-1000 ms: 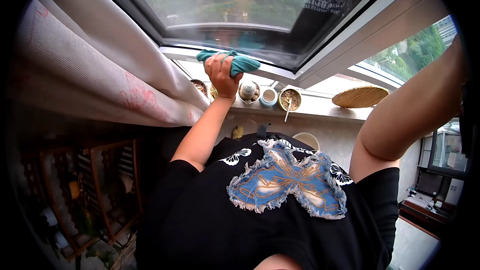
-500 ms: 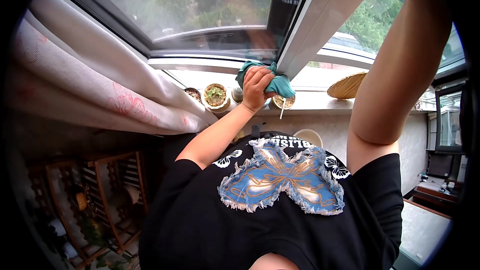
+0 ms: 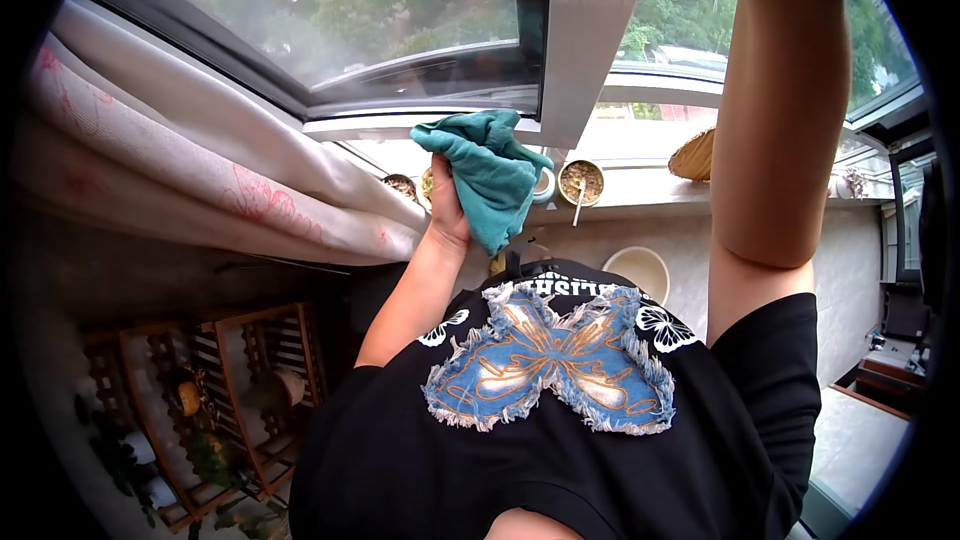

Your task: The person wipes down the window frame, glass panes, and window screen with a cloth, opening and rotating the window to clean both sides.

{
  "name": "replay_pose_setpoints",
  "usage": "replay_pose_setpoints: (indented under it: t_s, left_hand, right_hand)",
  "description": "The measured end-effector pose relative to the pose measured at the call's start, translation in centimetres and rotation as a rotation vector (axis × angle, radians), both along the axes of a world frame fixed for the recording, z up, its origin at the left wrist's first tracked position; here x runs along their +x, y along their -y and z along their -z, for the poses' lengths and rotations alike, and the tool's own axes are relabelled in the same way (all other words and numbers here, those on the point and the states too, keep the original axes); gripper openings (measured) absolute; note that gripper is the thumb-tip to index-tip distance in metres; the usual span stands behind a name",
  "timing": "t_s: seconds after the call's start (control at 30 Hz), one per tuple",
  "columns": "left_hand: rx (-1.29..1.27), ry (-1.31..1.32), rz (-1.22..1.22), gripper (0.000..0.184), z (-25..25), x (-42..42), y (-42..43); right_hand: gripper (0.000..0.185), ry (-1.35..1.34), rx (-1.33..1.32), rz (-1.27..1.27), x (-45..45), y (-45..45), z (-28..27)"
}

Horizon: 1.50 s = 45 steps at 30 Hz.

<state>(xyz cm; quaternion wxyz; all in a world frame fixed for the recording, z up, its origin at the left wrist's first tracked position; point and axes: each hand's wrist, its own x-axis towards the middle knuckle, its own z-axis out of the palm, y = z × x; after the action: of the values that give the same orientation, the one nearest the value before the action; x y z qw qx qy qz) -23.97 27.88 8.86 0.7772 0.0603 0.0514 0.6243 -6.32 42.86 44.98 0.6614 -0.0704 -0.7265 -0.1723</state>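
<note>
My left hand point(image 3: 450, 208) holds a crumpled teal cloth point(image 3: 490, 175) just below the lower edge of the window. The cloth hangs over the hand and hides most of its fingers; the thumb side and wrist show. Behind the cloth is the dark-framed window pane point(image 3: 400, 30), with a white frame post point(image 3: 588, 30) on its right. My right arm reaches up along the right side, and its hand lies beyond the top of the view.
On the sill stand several small pots, one a round pot point(image 3: 581, 183) with a white stick in it. A woven basket point(image 3: 692, 154) sits farther right. A white curtain point(image 3: 200, 155) hangs left, above a wooden shelf point(image 3: 215, 390). A pale bucket point(image 3: 638, 272) stands below the sill.
My left hand has come away from the lower corner of the window frame and shifted left with the cloth, which now hangs more loosely. My raised right arm has turned slightly more upright.
</note>
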Motion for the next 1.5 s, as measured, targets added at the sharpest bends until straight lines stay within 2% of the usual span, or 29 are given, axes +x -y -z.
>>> replay_pose_setpoints:
  t_s: [0.07,0.17,0.2,0.27,0.3,0.33,0.37,0.4,0.43,0.57,0.63,0.7,0.73,0.77,0.8,0.83,0.9,0.97,1.03,1.07,1.1,1.17,1.2,1.23,1.3,1.33,1.43,1.47,1.5]
  left_hand:
    - [-0.017,-0.042,-0.022,0.068,-1.3,0.4,0.4]
    - [0.022,-0.032,-0.018,0.075,-1.9,1.5,0.9]
    - [0.196,0.018,0.071,0.078,-2.9,1.8,1.2]
    - [0.111,-0.056,-0.016,0.071,-3.7,2.4,1.7]
    - [0.106,-0.111,0.001,0.067,-3.5,2.5,1.7]
    - [0.102,-0.122,0.016,0.067,-3.0,3.0,1.6]
    - [0.079,-0.1,0.041,0.064,-2.4,3.5,1.6]
    - [0.049,-0.072,0.07,0.062,-1.6,4.0,1.8]
    - [-0.038,-0.216,0.03,0.06,-0.6,3.8,2.2]
    - [-0.061,-0.158,0.09,0.052,1.0,5.9,1.6]
    - [-0.045,-0.189,0.166,0.051,1.5,7.0,1.5]
    - [-0.025,-0.228,0.195,0.049,1.8,7.3,1.6]
    - [-0.041,-0.372,0.235,0.047,2.8,7.8,1.8]
    - [-0.034,-0.532,0.249,0.045,3.6,7.9,1.6]
    - [-0.052,-0.482,0.263,0.044,3.8,7.6,1.5]
    - [-0.007,-0.751,0.439,0.05,3.4,7.5,1.3]
    - [-0.093,-0.968,0.453,0.06,4.1,7.4,1.5]
    - [0.134,-1.317,0.349,0.077,5.5,6.5,-0.1]
    - [0.614,-1.589,0.166,0.075,3.5,7.0,-0.7]
    - [0.781,-1.551,0.18,0.08,2.7,7.7,-1.0]
    - [0.781,-1.551,0.179,0.08,2.0,8.7,-1.4]
    - [1.116,-1.349,0.482,0.084,1.9,10.4,-0.6]
    - [1.115,-1.352,0.463,0.084,1.8,10.5,-0.7]
    - [0.989,-1.216,0.777,0.071,2.1,10.9,-0.8]
    - [0.755,-1.235,1.013,0.055,4.5,9.4,-2.2]
    - [0.74,-1.147,0.949,0.043,4.1,9.6,-1.8]
    - [0.498,-1.146,0.94,0.042,2.9,8.5,-1.6]
    - [0.479,-1.168,0.901,0.037,3.6,8.7,-1.6]
    - [0.614,-1.341,0.822,0.034,4.5,9.3,-2.5]
  right_hand:
    - [0.015,-0.04,-0.013,-0.033,0.9,0.2,2.6]
    - [0.016,-0.118,-0.139,-0.142,3.0,1.5,9.7]
    - [0.016,-0.134,-0.255,-0.205,3.7,2.6,13.0]
    - [0.017,-0.17,-0.578,-0.353,5.3,5.0,20.1]
    - [0.015,-0.057,-0.967,-0.336,6.3,7.1,23.7]
    - [0.012,-0.02,-1.19,-0.389,6.8,8.5,27.4]
    - [0.015,-0.106,-1.499,-0.489,7.1,10.6,31.2]
    - [0.021,-0.154,-1.595,-0.572,7.0,12.3,33.7]
    - [0.029,-0.082,-1.637,-0.604,6.3,15.6,34.3]
    - [0.035,0.078,-1.606,-0.115,6.8,18.0,35.5]
    - [0.031,0.034,-1.523,-0.068,8.1,18.1,34.5]
    - [0.023,-0.048,-1.495,-0.185,8.9,18.2,35.2]
    - [0.019,-0.351,-1.84,-0.472,10.2,19.1,32.2]
    - [0.016,-0.365,-1.841,-0.528,11.1,19.5,32.2]
    - [0.017,-0.375,-1.849,-0.555,11.7,19.1,32.7]
    - [0.018,-0.405,-1.871,-0.52,12.9,19.9,32.7]
    - [0.018,-0.475,-1.913,-0.541,13.3,20.6,33.0]
    - [0.018,-0.394,-2.013,-0.519,15.7,21.3,32.9]
    - [0.019,-0.245,-2.12,-0.479,17.5,21.7,33.6]
    - [0.019,-0.218,-2.111,-0.483,17.5,21.9,33.6]
    - [0.02,-0.215,-2.134,-0.484,17.7,21.9,33.8]
    - [0.021,-0.112,-2.123,-0.474,17.8,22.5,33.7]
    - [0.024,-0.145,-2.126,-0.522,17.8,22.5,33.7]
    - [0.024,-0.165,-2.124,-0.517,18.0,22.9,33.8]
    - [0.026,-0.26,-2.155,-0.476,18.6,23.5,33.6]
    - [0.028,-0.283,-2.146,-0.496,18.7,23.5,33.8]
    - [0.028,-0.279,-2.185,-0.341,19.6,23.7,36.8]
    - [0.028,-0.264,-2.184,-0.298,19.9,23.6,38.2]
    - [0.025,-0.224,-2.113,-0.139,19.8,22.6,40.6]
